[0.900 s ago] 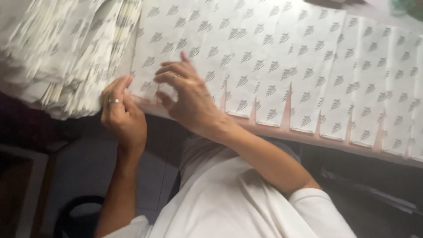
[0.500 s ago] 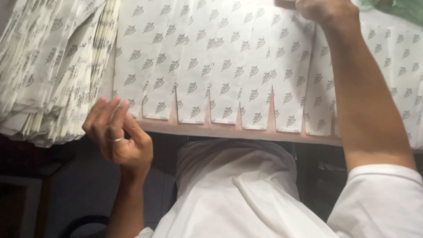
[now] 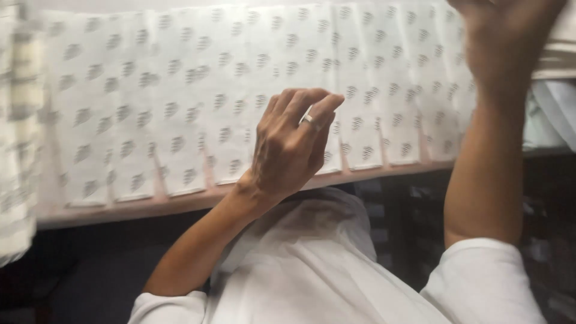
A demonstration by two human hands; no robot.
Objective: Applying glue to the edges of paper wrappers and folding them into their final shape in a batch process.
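White paper sheets (image 3: 198, 114), each printed with rows of small grey marks, lie side by side in overlapping strips across a pinkish table edge (image 3: 180, 201), seen from a head-worn camera looking down. The left hand (image 3: 291, 144) hovers over the middle of the row, near the sheets' lower ends, with its back to the camera and its fingers (image 3: 312, 105) bent loosely and slightly spread; a silver ring (image 3: 308, 120) shows on one of them. The hand is partly open and grips nothing, and whether its fingertips touch the paper cannot be told, as the palm side is hidden. The right hand (image 3: 507, 42) is raised to the upper right corner of the view, heavily blurred and cut by the picture's edge; it lies against the edge of a stack of sheets (image 3: 558, 60) at the far right, but whether it has hold of any of them cannot be told. At the left edge, another blurred pile of printed sheets (image 3: 18, 150) hangs over the table's side. A white short-sleeved shirt (image 3: 312, 270) covers the person's body below the table edge, with the floor beneath in dark shadow.
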